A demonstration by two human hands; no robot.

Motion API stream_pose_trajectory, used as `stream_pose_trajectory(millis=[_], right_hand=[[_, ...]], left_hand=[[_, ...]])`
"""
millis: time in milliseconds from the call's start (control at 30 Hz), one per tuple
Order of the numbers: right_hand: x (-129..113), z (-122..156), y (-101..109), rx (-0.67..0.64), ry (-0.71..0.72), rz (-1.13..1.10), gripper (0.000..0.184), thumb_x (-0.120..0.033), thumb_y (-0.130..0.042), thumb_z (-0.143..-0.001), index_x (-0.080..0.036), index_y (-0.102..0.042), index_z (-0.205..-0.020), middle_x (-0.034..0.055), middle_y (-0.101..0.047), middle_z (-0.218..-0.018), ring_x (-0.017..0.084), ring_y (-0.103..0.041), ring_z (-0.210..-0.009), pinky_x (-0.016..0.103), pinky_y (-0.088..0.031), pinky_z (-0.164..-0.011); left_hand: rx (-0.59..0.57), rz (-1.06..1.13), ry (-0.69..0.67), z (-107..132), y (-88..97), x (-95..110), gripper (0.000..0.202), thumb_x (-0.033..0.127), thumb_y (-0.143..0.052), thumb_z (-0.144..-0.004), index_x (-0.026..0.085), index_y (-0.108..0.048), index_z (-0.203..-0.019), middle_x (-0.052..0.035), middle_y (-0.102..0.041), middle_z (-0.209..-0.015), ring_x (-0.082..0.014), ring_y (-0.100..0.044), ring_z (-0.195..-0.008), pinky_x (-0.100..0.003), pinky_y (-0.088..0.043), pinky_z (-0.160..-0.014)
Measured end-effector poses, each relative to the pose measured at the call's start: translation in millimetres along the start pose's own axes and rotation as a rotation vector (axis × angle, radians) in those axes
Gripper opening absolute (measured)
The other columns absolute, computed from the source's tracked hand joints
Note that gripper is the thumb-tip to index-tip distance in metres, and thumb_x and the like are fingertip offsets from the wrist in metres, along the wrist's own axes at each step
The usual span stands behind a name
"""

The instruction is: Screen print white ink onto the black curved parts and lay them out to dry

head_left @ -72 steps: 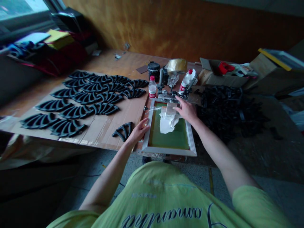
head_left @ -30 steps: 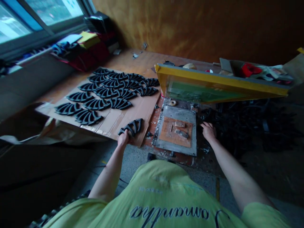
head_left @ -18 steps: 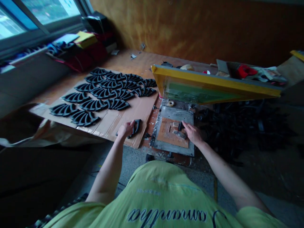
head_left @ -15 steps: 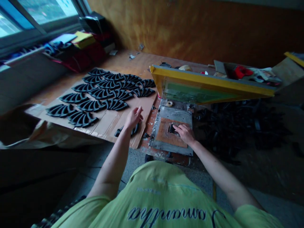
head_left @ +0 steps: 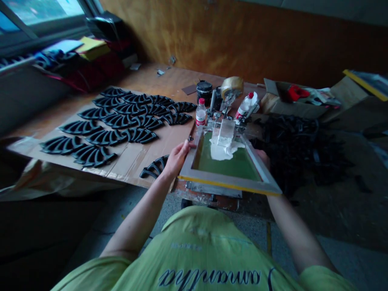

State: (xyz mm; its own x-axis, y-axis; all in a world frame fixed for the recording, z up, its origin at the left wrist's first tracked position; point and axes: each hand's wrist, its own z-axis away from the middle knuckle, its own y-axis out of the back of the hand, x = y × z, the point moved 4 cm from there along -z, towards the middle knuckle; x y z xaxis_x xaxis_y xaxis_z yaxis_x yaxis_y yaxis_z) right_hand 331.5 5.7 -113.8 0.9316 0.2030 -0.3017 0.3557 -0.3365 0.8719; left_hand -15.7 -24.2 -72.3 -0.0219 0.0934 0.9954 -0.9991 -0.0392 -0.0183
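L hand [head_left: 180, 158], fingers spread, holds left edge of grey-and-yellow wooden screen frame [head_left: 230, 186], low over grey metal press bed [head_left: 212, 188], w/ white ink blob [head_left: 222, 148] on green mesh [head_left: 233, 167]. R hand [head_left: 262, 157] mostly hidden behind frame's right edge, grip can't tell. Black curved fan-shaped piece [head_left: 154, 167] just beside L hand, on brown cardboard sheet [head_left: 129, 171].

1. The screen frame [head_left: 230, 185] hides most of our right hand [head_left: 262, 157] (just a sliver shows), so we cannot see its grip.
2. That frame also covers most of the metal print bed [head_left: 212, 188].
3. The label on the plastic bottle [head_left: 200, 114] is too small for us to read.
4. The right edge cuts off the yellow-edged board [head_left: 366, 84].
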Motion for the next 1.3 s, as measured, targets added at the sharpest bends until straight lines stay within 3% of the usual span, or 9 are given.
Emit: stream_pose_trajectory(millis=[100,233,333,500,733,867,1000,1133,1300], right_hand=[[-8.3,-26.7,11.8,0.093,-0.029,-0.035,0.038,-0.033,-0.051,-0.094,-0.012,-0.066,-0.123,0.0120,-0.067,-0.111,0.021,-0.064,-0.092,0.032,-0.052,-0.084],[-73.2,-49.5,-6.3,-0.053,0.171,0.017,0.058,-0.034,-0.077,-0.078,-0.018,-0.058,-0.130,0.0156,-0.052,-0.135,0.032,-0.053,-0.117,0.047,-0.045,-0.099],[-104.9,-44.5,-28.7,-0.277,0.212,0.086,0.037,-0.031,-0.076,-0.079,-0.016,-0.064,-0.111,0.0149,-0.062,-0.115,0.032,-0.054,-0.110,0.045,-0.045,-0.094],[-109.4,3.6,-42.4,-0.441,0.365,0.085,0.009,-0.014,-0.058,-0.088,-0.017,-0.067,-0.091,0.0099,-0.069,-0.091,0.025,-0.057,-0.094,0.035,-0.042,-0.081],[-104.6,28.0,-17.1,-0.551,0.690,-0.048,0.020,-0.004,-0.057,-0.079,-0.019,-0.069,-0.086,0.0048,-0.070,-0.085,0.021,-0.057,-0.088,0.031,-0.037,-0.075],[-103.1,10.0,-19.7,-0.473,0.584,-0.053,0.011,-0.012,-0.063,-0.081,-0.021,-0.068,-0.081,0.0041,-0.069,-0.081,0.021,-0.057,-0.084,0.031,-0.038,-0.074],[-105.6,27.7,-29.6,-0.313,0.562,-0.022,0.026,-0.006,-0.054,-0.084,-0.018,-0.070,-0.100,0.0088,-0.072,-0.100,0.023,-0.058,-0.094,0.034,-0.041,-0.080],[-107.5,38.3,-27.7,-0.397,0.602,-0.075,0.016,-0.015,-0.060,-0.086,-0.019,-0.070,-0.098,0.0069,-0.072,-0.095,0.022,-0.061,-0.090,0.033,-0.044,-0.079],[-108.8,-23.9,-18.1,-0.320,0.321,-0.118,0.032,-0.028,-0.072,-0.084,-0.026,-0.067,-0.116,0.0052,-0.072,-0.104,0.023,-0.065,-0.095,0.034,-0.049,-0.082]], left_hand=[[-0.083,-0.002,0.171,16.9,1.6,-55.9,0.064,0.055,-0.065,-0.082,0.017,-0.059,-0.133,-0.0007,-0.064,-0.073,-0.0121,-0.057,-0.059,-0.020,-0.042,-0.051],[-0.045,-0.101,0.248,17.6,2.0,-105.3,0.082,0.048,-0.070,-0.078,0.019,-0.043,-0.149,0.0019,-0.064,-0.069,-0.0109,-0.055,-0.056,-0.020,-0.042,-0.053],[-0.028,-0.158,0.239,11.0,3.4,-121.5,0.076,0.048,-0.071,-0.077,0.019,-0.051,-0.143,0.0008,-0.067,-0.072,-0.0121,-0.058,-0.059,-0.021,-0.045,-0.056],[-0.081,-0.167,0.252,4.7,5.8,-139.1,0.069,0.053,-0.065,-0.081,0.019,-0.054,-0.140,-0.0048,-0.073,-0.088,-0.0166,-0.066,-0.072,-0.023,-0.049,-0.061],[-0.090,-0.166,0.258,4.2,5.8,-143.6,0.068,0.053,-0.063,-0.082,0.019,-0.054,-0.139,-0.0048,-0.073,-0.086,-0.0153,-0.064,-0.066,-0.021,-0.045,-0.055],[-0.093,-0.149,0.263,5.0,5.8,-140.3,0.068,0.053,-0.065,-0.081,0.018,-0.054,-0.138,-0.0051,-0.073,-0.087,-0.0154,-0.065,-0.067,-0.022,-0.046,-0.056],[-0.100,-0.114,0.269,5.7,4.6,-139.0,0.070,0.054,-0.065,-0.080,0.017,-0.053,-0.138,-0.0048,-0.072,-0.083,-0.0148,-0.063,-0.063,-0.022,-0.044,-0.053],[-0.089,-0.108,0.270,6.5,3.3,-136.0,0.070,0.053,-0.067,-0.078,0.017,-0.054,-0.137,-0.0039,-0.070,-0.080,-0.0141,-0.062,-0.061,-0.021,-0.042,-0.051],[-0.085,-0.075,0.317,11.6,3.4,-111.6,0.075,0.051,-0.070,-0.075,0.019,-0.052,-0.140,-0.0017,-0.069,-0.077,-0.0133,-0.061,-0.060,-0.020,-0.042,-0.051]])
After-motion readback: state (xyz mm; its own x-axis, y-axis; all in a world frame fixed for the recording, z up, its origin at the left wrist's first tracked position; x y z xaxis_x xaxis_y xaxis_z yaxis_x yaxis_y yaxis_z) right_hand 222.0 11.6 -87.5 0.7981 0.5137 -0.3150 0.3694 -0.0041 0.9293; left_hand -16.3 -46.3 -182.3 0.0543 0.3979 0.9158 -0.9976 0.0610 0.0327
